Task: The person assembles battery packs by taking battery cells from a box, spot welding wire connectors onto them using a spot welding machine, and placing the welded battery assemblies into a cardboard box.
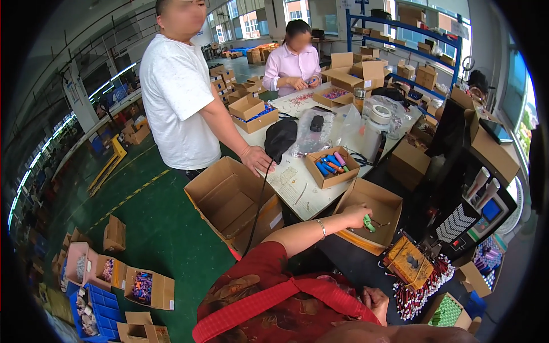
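My left hand (357, 215) reaches out over an open cardboard box (382, 197) and pinches a small green battery pack (369, 223) with thin wires trailing from it. The pack hangs inside the near part of the box. Close to my body, my right hand (376, 303) is held low at the dark bench edge with its fingers curled; whether anything is in them is hidden. Beyond the left hand, a smaller cardboard box (329, 181) holds blue, orange and pink wired battery cells (331, 164).
An orange-topped fixture (408, 262) stands right of my hands, beside a bundle of red wires with white connectors (426, 286) and a black machine (483, 211). A large cardboard box (229, 200) sits left. A person in white (177, 103) leans on the table; another in pink (291, 66) works beyond.
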`<state>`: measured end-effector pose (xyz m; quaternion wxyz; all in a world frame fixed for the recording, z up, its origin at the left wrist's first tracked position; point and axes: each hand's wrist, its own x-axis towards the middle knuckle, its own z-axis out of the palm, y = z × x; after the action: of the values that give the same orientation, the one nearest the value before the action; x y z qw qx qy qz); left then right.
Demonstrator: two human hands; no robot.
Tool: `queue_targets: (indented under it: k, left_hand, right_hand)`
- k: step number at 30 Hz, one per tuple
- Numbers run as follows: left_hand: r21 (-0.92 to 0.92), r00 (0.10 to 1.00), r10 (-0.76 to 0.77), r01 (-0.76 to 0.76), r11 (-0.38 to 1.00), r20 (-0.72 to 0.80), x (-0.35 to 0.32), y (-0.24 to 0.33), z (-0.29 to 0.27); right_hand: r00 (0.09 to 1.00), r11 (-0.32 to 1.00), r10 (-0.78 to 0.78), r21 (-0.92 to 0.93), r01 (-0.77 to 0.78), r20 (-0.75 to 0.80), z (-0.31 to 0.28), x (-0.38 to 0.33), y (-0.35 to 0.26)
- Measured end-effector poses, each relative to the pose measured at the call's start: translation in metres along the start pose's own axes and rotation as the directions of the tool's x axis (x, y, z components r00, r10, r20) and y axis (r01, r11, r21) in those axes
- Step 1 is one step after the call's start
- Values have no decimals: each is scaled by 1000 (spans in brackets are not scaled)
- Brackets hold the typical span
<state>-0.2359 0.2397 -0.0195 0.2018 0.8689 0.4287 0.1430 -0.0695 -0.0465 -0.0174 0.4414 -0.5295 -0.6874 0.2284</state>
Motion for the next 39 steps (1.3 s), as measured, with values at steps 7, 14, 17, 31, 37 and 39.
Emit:
queue_targets:
  k: [7,14,17,31,37,39]
  left_hand:
    - [-56,991,115,-111,992,67,5,17,-85]
    - [455,841,391,-201,868,-374,150,35,-95]
    - [558,856,370,-120,821,-361,208,-14,-41]
    - [-52,957,138,-156,986,-254,60,7,-47]
    - [77,899,261,-250,965,-351,44,-6,-36]
    - [68,894,247,-239,969,-375,44,-5,-34]
  right_hand:
    - [1000,1000,16,26,-16,3,-5,32,11]
    - [999,1000,1,19,-1,33,-7,36,-4]
    - [999,999,-44,30,44,-22,3,19,7]
    - [988,977,151,158,-142,-44,10,21,12]
    - [983,985,137,121,-122,-124,16,24,4]
    - [984,989,125,99,-113,-124,16,22,5]
